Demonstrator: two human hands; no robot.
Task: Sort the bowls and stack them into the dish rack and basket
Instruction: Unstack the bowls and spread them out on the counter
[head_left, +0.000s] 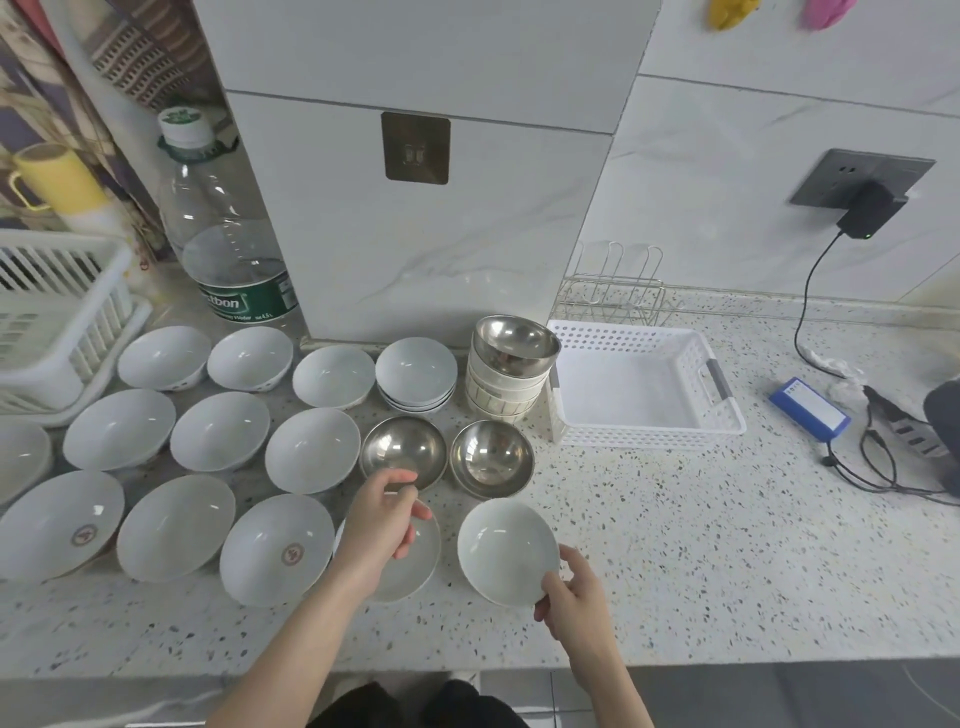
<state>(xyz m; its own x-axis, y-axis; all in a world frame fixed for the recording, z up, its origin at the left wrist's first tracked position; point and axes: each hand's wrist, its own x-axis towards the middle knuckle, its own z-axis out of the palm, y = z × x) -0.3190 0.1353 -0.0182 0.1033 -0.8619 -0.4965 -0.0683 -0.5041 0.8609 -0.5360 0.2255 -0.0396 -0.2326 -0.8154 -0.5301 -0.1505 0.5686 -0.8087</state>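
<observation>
We see a speckled, terrazzo-like stone countertop (675, 571) with a smooth, faintly shiny finish. The white bowls (176, 525) look like glossy glazed ceramic. Three steel bowls (491, 457) are polished metal with mirror-like highlights. The basket (722, 415) and the dish rack (62, 312) are white matt plastic, perforated or slatted. A clear plastic bottle (223, 228) gleams. The wall tiles (727, 171) are smooth, marble-veined.

We note a speckled terrazzo table (675, 561) against white marble-veined wall tiles (727, 171). A white tiled column (415, 218) juts forward, carrying an adhesive hook plate (415, 148). A dark wall socket (862, 176) holds a black charger (870, 210). Grey floor tiles (779, 696) show below the table edge. Lighting is even.
</observation>
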